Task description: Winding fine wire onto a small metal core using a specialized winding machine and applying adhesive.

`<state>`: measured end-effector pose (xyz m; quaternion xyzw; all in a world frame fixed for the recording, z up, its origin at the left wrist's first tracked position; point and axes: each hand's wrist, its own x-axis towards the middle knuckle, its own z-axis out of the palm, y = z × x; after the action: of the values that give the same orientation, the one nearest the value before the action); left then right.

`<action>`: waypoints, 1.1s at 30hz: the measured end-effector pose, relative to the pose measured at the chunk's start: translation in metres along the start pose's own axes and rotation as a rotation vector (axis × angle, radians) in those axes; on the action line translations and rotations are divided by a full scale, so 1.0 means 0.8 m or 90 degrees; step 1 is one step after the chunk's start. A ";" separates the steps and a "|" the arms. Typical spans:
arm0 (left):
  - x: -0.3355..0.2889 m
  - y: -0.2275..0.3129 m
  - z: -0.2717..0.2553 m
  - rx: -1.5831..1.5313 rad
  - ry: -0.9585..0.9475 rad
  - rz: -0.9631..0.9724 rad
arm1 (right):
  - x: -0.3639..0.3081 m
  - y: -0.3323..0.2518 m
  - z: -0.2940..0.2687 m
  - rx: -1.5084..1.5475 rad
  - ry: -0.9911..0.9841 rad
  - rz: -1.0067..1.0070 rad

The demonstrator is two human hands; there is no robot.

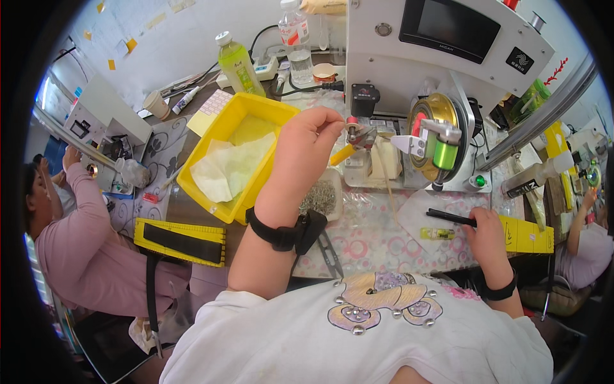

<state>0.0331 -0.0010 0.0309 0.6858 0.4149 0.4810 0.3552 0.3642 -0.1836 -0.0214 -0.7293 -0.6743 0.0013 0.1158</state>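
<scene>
My left hand [306,148] is raised over the table with its fingers pinched together at the small spindle [353,128] of a white winding machine [441,70]; whatever it pinches is too small to see. A yellow piece [342,154] sticks out just below the fingertips. My right hand [485,232] rests at the table's right edge, shut on a black pen-like tool [449,217]. A gold spool with a green part [438,137] sits on the machine front. Both wrists wear black bands.
A yellow bin [246,115] holding white paper stands left of my left hand. A small tray of metal bits [320,197], snips [330,253], a yellow-black rack [182,240], bottles [238,64] and a yellow box [527,235] lie around. One person sits at left, another at right.
</scene>
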 end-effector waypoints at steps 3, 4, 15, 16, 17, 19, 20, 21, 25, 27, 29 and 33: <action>-0.005 0.019 0.001 -0.065 -0.031 -0.021 | -0.003 0.000 -0.009 -0.004 0.058 0.018; -0.008 0.026 0.004 -0.065 -0.046 -0.006 | -0.004 0.002 -0.014 -0.012 0.084 0.016; -0.044 0.040 0.039 0.296 -0.053 0.314 | 0.004 0.015 -0.119 0.781 0.327 -0.100; -0.043 0.039 0.039 0.292 -0.041 0.328 | 0.008 0.011 -0.137 0.869 0.292 -0.110; -0.043 0.037 0.038 0.288 -0.028 0.341 | 0.013 0.006 -0.155 0.947 0.258 -0.113; -0.041 0.034 0.038 0.251 0.002 0.346 | 0.030 -0.007 -0.177 1.080 0.165 -0.153; -0.040 0.033 0.037 0.218 0.017 0.337 | 0.039 -0.015 -0.188 1.072 0.117 -0.136; -0.039 0.031 0.035 0.190 0.026 0.323 | 0.048 -0.026 -0.188 1.089 0.085 -0.146; -0.033 0.020 0.019 0.057 0.024 0.198 | 0.094 -0.067 -0.183 1.000 -0.039 -0.197; -0.025 0.013 0.013 0.019 0.044 0.165 | 0.113 -0.088 -0.174 0.991 -0.054 -0.214; -0.020 0.010 0.012 0.026 0.076 0.144 | 0.130 -0.108 -0.169 0.976 -0.052 -0.167; 0.001 0.008 0.013 0.136 0.115 0.174 | 0.165 -0.141 -0.160 0.919 -0.080 -0.167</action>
<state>0.0450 -0.0038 0.0340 0.7235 0.3966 0.5379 0.1729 0.2854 -0.0676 0.1432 -0.3829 -0.5927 0.4731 0.5275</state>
